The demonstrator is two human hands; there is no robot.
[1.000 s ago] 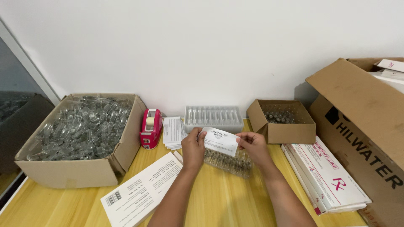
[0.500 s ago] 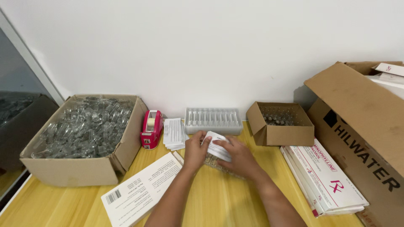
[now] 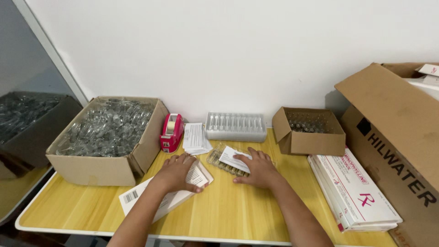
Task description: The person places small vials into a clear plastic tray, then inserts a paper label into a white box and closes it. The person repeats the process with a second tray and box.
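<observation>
The left hand [image 3: 177, 172] lies flat and spread, palm down, on a folded white leaflet [image 3: 199, 174] that rests on top of a flattened white carton with a barcode [image 3: 137, 197]; it presses rather than grips. The right hand [image 3: 257, 169] is likewise open and flat, fingers splayed over a clear blister tray of small amber ampoules [image 3: 224, 163] with a second white leaflet [image 3: 234, 158] laid across it, both lying on the yellow wooden table [image 3: 238, 210] just in front of the person. Behind the hands, near the wall, stand a pink tape dispenser [image 3: 171, 132], a stack of folded leaflets [image 3: 195, 138] and a pile of empty clear trays [image 3: 235, 126]. To the left is a large cardboard box heaped with clear plastic trays [image 3: 103, 137]; to the right a small open box of vials [image 3: 307, 130], a stack of flat white cartons [image 3: 352, 192] and a big tilted cardboard box [image 3: 402, 137] that crowds the table's right edge.
</observation>
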